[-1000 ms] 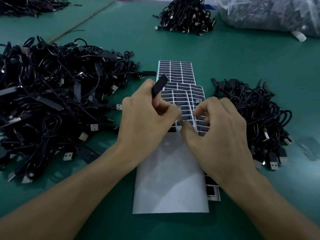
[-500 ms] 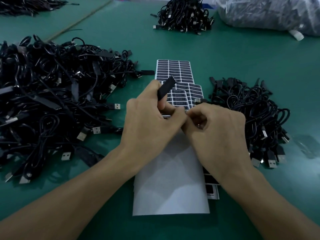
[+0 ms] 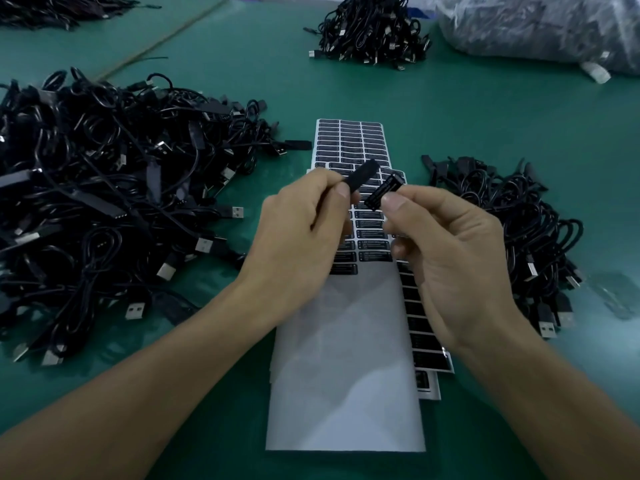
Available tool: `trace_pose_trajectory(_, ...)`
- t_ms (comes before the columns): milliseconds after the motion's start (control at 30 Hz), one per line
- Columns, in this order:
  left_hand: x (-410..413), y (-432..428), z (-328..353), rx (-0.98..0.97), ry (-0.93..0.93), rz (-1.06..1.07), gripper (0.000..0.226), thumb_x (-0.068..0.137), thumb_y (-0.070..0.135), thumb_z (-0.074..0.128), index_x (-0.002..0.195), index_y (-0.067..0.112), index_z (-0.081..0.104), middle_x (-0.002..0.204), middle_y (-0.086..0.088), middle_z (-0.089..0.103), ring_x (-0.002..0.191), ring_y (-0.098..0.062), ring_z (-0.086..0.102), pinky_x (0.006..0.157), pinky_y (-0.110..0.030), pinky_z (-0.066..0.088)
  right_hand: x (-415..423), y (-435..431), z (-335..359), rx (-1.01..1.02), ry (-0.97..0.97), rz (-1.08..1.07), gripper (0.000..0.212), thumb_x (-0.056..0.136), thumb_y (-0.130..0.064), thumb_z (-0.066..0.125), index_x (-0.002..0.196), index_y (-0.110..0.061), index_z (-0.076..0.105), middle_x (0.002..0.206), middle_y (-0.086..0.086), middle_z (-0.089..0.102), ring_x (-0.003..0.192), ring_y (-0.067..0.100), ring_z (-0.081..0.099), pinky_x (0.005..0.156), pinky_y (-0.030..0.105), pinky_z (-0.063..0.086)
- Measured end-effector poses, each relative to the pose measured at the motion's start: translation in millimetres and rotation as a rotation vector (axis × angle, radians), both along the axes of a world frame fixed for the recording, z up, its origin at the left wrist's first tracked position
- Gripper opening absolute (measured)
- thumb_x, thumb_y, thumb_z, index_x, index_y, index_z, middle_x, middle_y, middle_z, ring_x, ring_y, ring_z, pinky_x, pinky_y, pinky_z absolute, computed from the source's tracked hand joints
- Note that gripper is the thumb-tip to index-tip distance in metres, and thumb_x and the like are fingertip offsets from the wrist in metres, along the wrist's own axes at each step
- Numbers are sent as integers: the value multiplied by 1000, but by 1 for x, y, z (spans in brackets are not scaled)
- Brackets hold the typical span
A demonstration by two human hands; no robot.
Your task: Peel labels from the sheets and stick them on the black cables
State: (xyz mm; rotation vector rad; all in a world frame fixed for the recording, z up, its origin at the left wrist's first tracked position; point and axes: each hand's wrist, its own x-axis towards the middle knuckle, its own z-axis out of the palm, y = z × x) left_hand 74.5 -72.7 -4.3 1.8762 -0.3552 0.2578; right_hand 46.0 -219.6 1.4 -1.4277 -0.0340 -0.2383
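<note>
**Left hand** (image 3: 304, 233): fingers curled; thumb and forefinger pinch a black flat oblong cable end (image 3: 363, 174), which juts from the fingertips toward 1 o'clock. The piece is matt, smooth and square-tipped.

**Right hand** (image 3: 450, 261): thumb and forefinger pinch a small black rectangular label (image 3: 382, 195) with pale print, at 10 o'clock of the palm. The other fingers curl loosely beneath. The label tilts parallel to the cable end, just beside it at its 4 o'clock, narrowly apart.

**Pose:** both hands are raised above the sheets. Bare forearms enter from 7 and 5 o'clock, converging.

**Beneath the hands:**
- A long white glossy backing sheet (image 3: 346, 375) lies flat, its near part bare, with rows of black labels left at its far end.
- A second sheet's column of black labels (image 3: 426, 334) shows from under it, at 3 o'clock.
- A full three-column label sheet (image 3: 349, 140) lies at 12 o'clock.

**Surroundings:**
- A large tangled heap of black cables (image 3: 104, 202) with silver USB plugs, at 9 o'clock.
- A smaller heap of black cables (image 3: 502, 230) at 3 o'clock.
- A distant cable mound (image 3: 374, 29) at 12 o'clock.
- A crinkled clear plastic bag (image 3: 536, 26) at 1 o'clock.

All rest on a smooth green table mat (image 3: 485, 116).
</note>
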Motion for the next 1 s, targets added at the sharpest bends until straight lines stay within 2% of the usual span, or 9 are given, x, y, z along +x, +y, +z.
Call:
trace_pose_trajectory(67,-1,-1,0,4,-21,-15,22,104,16,51,89,24,64,73,5,70,66,-6,65,60,-20,52,0,0,-1,17,18,-1,5,80,-22,75,78,-24,79,74,-5,71,72,10,59,62,20,47)
trace_pose_trajectory(200,-4,-3,0,-42,-13,-104,16,102,13,54,101,25,64,84,6,75,79,-11,72,71,-26,59,0,0,-1,34,22,-26,17,86,-13,73,76,-25,79,75,-4,72,72,10,62,62,19,48)
trace_pose_trajectory(333,-5,-4,0,-33,-18,-149,18,98,19,53,107,31,63,85,8,77,79,-19,74,75,-45,61,2,-1,0,45,23,-53,18,87,-11,73,75,-24,79,75,-4,72,71,8,62,64,20,48)
trace_pose_trajectory(467,-4,-4,0,-18,6,-219,27,97,21,51,109,44,60,87,3,78,79,-37,72,72,-56,59,2,-1,2,84,4,-45,15,87,-6,71,80,-17,77,71,-3,73,65,5,65,62,15,50)
trace_pose_trajectory(600,-2,-4,-3,-32,58,-264,27,99,21,49,113,41,61,86,-2,78,79,-35,73,75,-47,62,2,-1,1,46,-15,-51,16,88,-6,71,80,-18,78,73,-2,73,66,6,65,63,16,51)
trace_pose_trajectory(700,0,-3,-6,-56,82,-271,27,99,18,49,117,33,62,88,2,78,83,-21,76,79,-40,63,2,0,1,15,-36,-68,15,89,-4,71,81,-16,76,72,-2,74,65,5,66,62,16,52)
trace_pose_trajectory(767,0,-3,-7,-62,82,-264,28,98,18,49,115,37,62,87,-2,78,82,-26,76,79,-46,62,1,1,1,-8,-59,-69,14,89,-2,70,83,-14,75,70,-3,74,62,4,68,60,15,53)
trace_pose_trajectory(833,-1,-4,-7,-77,76,-262,28,97,18,49,110,40,61,86,-2,78,83,-24,76,80,-46,62,-1,1,1,-19,-79,-59,14,90,0,68,84,-11,74,68,-4,74,60,4,69,58,14,54)
trace_pose_trajectory(1000,0,-4,-9,-91,76,-268,27,98,18,50,113,38,61,87,-2,78,86,-24,76,82,-50,61,0,0,1,-53,-101,-61,12,90,2,67,86,-9,73,70,-3,75,63,7,72,61,15,56)
